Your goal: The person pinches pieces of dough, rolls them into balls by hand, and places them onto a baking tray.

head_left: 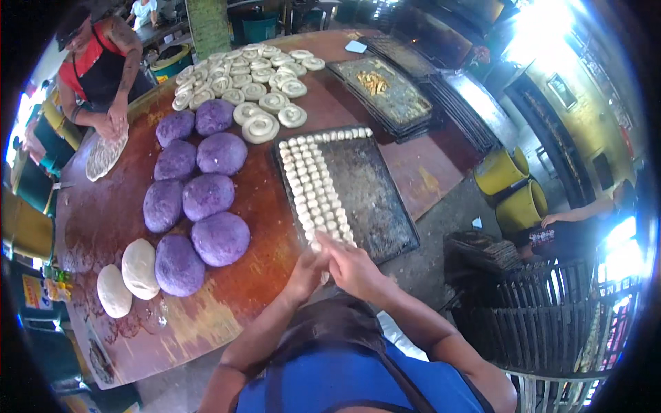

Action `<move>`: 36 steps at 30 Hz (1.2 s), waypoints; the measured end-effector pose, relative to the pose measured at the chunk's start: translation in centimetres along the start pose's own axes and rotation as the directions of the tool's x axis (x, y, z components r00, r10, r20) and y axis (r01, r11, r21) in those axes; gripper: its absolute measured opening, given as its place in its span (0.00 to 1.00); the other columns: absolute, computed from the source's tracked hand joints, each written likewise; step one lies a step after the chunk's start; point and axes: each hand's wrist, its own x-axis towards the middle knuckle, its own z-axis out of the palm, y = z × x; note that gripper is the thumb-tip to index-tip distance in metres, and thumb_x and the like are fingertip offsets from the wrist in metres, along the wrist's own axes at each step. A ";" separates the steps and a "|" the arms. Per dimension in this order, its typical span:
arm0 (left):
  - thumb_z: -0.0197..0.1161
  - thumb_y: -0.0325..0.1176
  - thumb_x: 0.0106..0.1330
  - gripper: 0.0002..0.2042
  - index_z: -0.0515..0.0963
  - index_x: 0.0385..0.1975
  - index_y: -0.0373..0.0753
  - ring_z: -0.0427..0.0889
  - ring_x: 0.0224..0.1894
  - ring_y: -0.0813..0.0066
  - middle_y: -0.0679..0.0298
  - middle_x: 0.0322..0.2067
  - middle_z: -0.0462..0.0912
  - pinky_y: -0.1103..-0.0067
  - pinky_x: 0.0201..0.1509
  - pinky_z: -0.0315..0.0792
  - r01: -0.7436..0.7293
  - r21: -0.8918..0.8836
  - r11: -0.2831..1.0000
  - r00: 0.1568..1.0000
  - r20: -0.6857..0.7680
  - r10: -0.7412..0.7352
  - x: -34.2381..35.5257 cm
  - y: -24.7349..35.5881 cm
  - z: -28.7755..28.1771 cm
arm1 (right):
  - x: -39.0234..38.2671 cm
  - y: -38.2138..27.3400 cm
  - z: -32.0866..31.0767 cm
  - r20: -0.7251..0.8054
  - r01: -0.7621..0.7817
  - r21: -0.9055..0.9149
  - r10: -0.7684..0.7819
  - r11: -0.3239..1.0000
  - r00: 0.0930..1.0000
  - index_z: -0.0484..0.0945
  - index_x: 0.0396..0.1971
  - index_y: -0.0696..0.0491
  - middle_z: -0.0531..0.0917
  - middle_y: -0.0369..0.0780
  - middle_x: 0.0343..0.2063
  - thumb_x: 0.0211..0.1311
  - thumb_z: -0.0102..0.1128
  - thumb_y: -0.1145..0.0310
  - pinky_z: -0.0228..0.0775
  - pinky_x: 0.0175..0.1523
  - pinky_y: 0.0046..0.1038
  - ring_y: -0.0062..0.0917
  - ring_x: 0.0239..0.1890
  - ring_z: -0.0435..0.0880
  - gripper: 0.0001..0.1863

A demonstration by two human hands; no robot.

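My left hand (pixel 308 272) and my right hand (pixel 352 267) meet at the near edge of a dark baking tray (pixel 372 196). Both are closed, fingers pressed together around a piece of pale dough (pixel 324 278) that shows just below them. Most of that dough is hidden by my hands. Small white dough balls (pixel 313 179) sit in close rows down the tray's left side, with one more row along its far edge. The right part of the tray is bare, dark and stained.
Large purple dough mounds (pixel 220 238) and two pale dough mounds (pixel 114 290) lie left on the worn table (pixel 255 296). Coiled dough rolls (pixel 260 128) cover its far side. A co-worker (pixel 103 62) handles a flat dough sheet (pixel 107 155). Stacked trays (pixel 385 89) and yellow buckets (pixel 521 206) are rightward.
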 end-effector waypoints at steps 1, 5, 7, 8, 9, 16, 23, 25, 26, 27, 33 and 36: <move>0.52 0.43 0.72 0.17 0.73 0.47 0.33 0.78 0.37 0.74 0.62 0.39 0.79 0.77 0.39 0.74 -0.027 -0.109 0.994 0.998 -0.066 0.020 0.2 1.4 1.0 | 0.0 0.8 0.4 -0.064 0.128 -0.114 -0.136 0.985 0.989 0.75 0.53 0.56 0.84 0.46 0.37 0.58 0.58 0.75 0.79 0.41 0.30 0.33 0.33 0.85 0.20; 0.54 0.28 0.66 0.13 0.72 0.48 0.30 0.79 0.36 0.74 0.62 0.39 0.80 0.78 0.39 0.74 -0.157 0.426 0.891 0.977 -0.063 0.203 1.7 4.2 1.0 | 5.3 1.7 -0.3 -0.008 0.120 -0.273 -0.127 0.955 0.992 0.77 0.36 0.58 0.83 0.42 0.26 0.60 0.58 0.71 0.76 0.29 0.33 0.34 0.22 0.83 0.07; 0.54 0.24 0.62 0.14 0.72 0.48 0.29 0.79 0.33 0.76 0.63 0.34 0.81 0.79 0.36 0.73 -0.214 0.522 0.826 0.962 -0.034 0.271 3.2 3.9 0.2 | 7.6 3.4 -0.7 -0.001 0.143 -0.287 -0.150 0.947 0.989 0.75 0.26 0.56 0.82 0.40 0.24 0.61 0.59 0.73 0.74 0.25 0.27 0.24 0.23 0.83 0.05; 0.54 0.23 0.62 0.14 0.73 0.47 0.30 0.79 0.32 0.76 0.63 0.32 0.80 0.79 0.35 0.73 -0.010 0.266 0.964 0.982 -0.178 0.060 3.0 3.7 0.2 | 8.1 4.9 -1.1 0.130 0.085 0.111 -0.100 0.990 0.987 0.75 0.26 0.55 0.81 0.39 0.24 0.60 0.60 0.71 0.73 0.24 0.26 0.22 0.22 0.81 0.06; 0.54 0.23 0.61 0.13 0.73 0.46 0.31 0.78 0.30 0.77 0.63 0.30 0.80 0.79 0.33 0.72 0.169 -0.030 0.985 0.953 -0.248 -0.171 3.6 5.4 0.5 | 9.3 6.9 -1.8 0.263 -0.036 0.472 -0.102 0.881 0.959 0.75 0.26 0.54 0.81 0.37 0.24 0.60 0.61 0.69 0.71 0.23 0.25 0.20 0.21 0.79 0.07; 0.52 0.35 0.69 0.08 0.70 0.37 0.36 0.72 0.26 0.80 0.70 0.23 0.70 0.77 0.28 0.70 0.054 -0.055 0.997 0.809 -0.583 -0.076 6.7 3.0 0.9 | 23.3 23.6 0.3 -0.039 -0.083 -0.014 0.082 0.996 0.996 0.77 0.34 0.56 0.82 0.44 0.28 0.60 0.61 0.67 0.75 0.39 0.37 0.34 0.35 0.82 0.09; 0.53 0.20 0.64 0.16 0.67 0.52 0.34 0.76 0.35 0.77 0.65 0.27 0.77 0.76 0.35 0.72 -0.494 -0.489 0.719 0.754 -0.652 0.075 6.2 1.5 -5.2 | 24.3 21.8 0.3 0.111 -0.168 -0.171 0.188 0.971 0.976 0.67 0.57 0.57 0.77 0.51 0.49 0.62 0.59 0.63 0.77 0.49 0.37 0.35 0.37 0.84 0.25; 0.55 0.16 0.59 0.28 0.60 0.62 0.34 0.78 0.41 0.72 0.59 0.37 0.80 0.71 0.44 0.75 0.039 0.402 0.915 0.665 -0.694 0.277 7.7 3.0 -2.8 | 19.3 15.2 -2.5 0.226 -0.055 -0.032 0.061 0.998 0.972 0.61 0.62 0.56 0.76 0.51 0.51 0.62 0.61 0.61 0.77 0.49 0.33 0.30 0.36 0.84 0.31; 0.57 0.16 0.57 0.34 0.53 0.65 0.33 0.79 0.44 0.67 0.53 0.46 0.76 0.72 0.48 0.75 -0.010 0.623 0.782 0.837 -0.423 0.347 6.5 4.0 -1.8 | 16.0 11.1 -4.3 0.381 -0.142 0.097 0.095 0.985 0.920 0.63 0.60 0.56 0.76 0.50 0.50 0.62 0.61 0.60 0.77 0.50 0.32 0.29 0.36 0.84 0.30; 0.59 0.15 0.56 0.40 0.46 0.69 0.33 0.79 0.48 0.63 0.47 0.55 0.72 0.72 0.51 0.74 -0.176 0.762 0.623 0.918 -0.103 0.384 5.2 5.2 -0.6 | 12.8 8.5 -5.0 0.519 -0.011 0.002 0.008 1.000 0.855 0.70 0.54 0.56 0.78 0.47 0.46 0.60 0.64 0.60 0.78 0.44 0.33 0.30 0.35 0.84 0.26; 0.55 0.30 0.68 0.22 0.64 0.59 0.29 0.80 0.45 0.67 0.54 0.46 0.79 0.75 0.45 0.76 0.085 0.390 0.917 0.986 -0.165 -0.021 4.0 0.0 -3.3 | 7.9 5.2 -0.1 0.307 -0.024 0.052 0.007 0.998 0.952 0.78 0.44 0.56 0.83 0.45 0.30 0.57 0.61 0.74 0.77 0.38 0.33 0.33 0.35 0.83 0.14; 0.51 0.32 0.71 0.14 0.73 0.48 0.29 0.79 0.41 0.75 0.59 0.38 0.81 0.79 0.42 0.74 0.087 -0.166 0.982 0.915 -0.378 -0.144 4.9 2.5 -0.5 | 6.3 6.0 0.8 0.024 0.081 -0.029 -0.080 0.996 0.997 0.80 0.44 0.57 0.85 0.44 0.33 0.58 0.59 0.76 0.79 0.32 0.31 0.30 0.27 0.84 0.13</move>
